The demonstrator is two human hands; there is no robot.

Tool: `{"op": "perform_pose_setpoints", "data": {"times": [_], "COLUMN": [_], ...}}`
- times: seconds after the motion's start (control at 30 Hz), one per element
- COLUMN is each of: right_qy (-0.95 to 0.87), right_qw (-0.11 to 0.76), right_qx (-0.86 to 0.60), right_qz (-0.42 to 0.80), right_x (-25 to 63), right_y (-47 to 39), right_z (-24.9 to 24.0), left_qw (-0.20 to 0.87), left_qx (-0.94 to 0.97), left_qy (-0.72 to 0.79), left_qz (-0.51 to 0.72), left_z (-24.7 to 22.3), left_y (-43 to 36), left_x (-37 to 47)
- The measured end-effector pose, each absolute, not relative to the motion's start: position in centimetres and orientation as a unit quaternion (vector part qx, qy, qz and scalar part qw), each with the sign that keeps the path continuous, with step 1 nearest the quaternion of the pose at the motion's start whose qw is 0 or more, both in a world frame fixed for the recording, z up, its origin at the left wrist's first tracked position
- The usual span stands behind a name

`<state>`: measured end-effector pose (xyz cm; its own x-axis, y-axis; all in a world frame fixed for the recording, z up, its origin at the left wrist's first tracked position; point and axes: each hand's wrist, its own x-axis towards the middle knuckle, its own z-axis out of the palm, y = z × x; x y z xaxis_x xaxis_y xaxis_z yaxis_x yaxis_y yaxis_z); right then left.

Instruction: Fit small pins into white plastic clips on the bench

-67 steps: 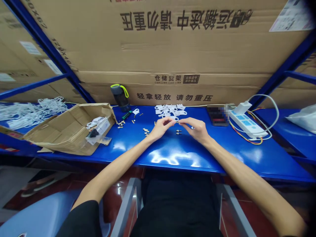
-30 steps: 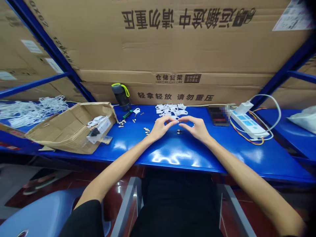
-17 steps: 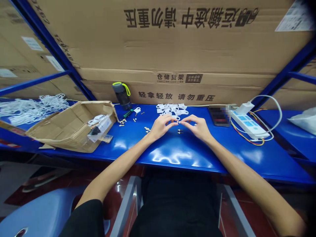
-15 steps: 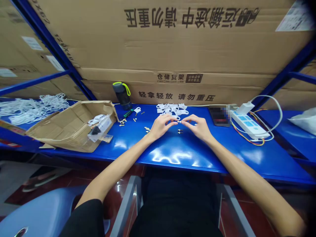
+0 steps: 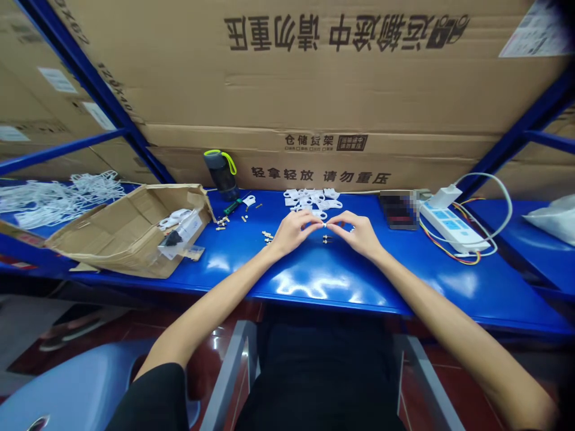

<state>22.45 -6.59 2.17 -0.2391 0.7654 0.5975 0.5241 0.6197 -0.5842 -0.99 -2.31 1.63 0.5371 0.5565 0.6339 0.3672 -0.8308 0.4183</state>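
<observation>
Thumb and forefinger of my left hand (image 5: 291,232) are pinched together, and my right hand (image 5: 357,233) pinches from the other side. Between the fingertips is a tiny whitish part (image 5: 324,225), too small to make out in full. Just below the hands, two small pin-like parts (image 5: 327,239) with pale heads and dark ends lie on the blue tabletop (image 5: 314,275). Several small brass-coloured parts (image 5: 266,235) lie beside my left wrist. Behind the hands sits a pile of flat white plastic pieces with round holes (image 5: 309,199).
An open cardboard box (image 5: 112,239) stands left, near a dark bottle (image 5: 221,173) and a green-handled screwdriver (image 5: 233,206). More small brass parts (image 5: 221,223) lie near it. To the right are a dark phone (image 5: 398,211) and a white power strip (image 5: 456,227); white cords (image 5: 67,194) lie far left.
My fingertips have come closer together around the tiny part, which shows less now. The view has shifted very slightly; the things on the table stay in place.
</observation>
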Motion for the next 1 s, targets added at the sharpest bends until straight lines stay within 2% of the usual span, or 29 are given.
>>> {"op": "perform_pose_setpoints", "data": {"times": [0.47,0.8,1.0], "right_qy": [-0.804,-0.824,-0.831], "right_qw": [0.375,0.269,0.259], "right_qx": [-0.451,-0.491,-0.487], "right_qz": [0.099,0.084,0.074], "right_x": [23.3,24.2,24.0], "right_y": [-5.5,-4.6,-4.4], "right_z": [1.3,0.3,0.0], "left_qw": [0.095,0.063,0.063], "left_qx": [0.888,0.903,0.899], "left_qy": [0.316,0.336,0.347], "left_qz": [0.321,0.261,0.259], "left_z": [1.1,-0.1,0.1], "left_y": [-1.8,-1.1,-1.0], "left_x": [-0.9,-0.9,-1.1]}}
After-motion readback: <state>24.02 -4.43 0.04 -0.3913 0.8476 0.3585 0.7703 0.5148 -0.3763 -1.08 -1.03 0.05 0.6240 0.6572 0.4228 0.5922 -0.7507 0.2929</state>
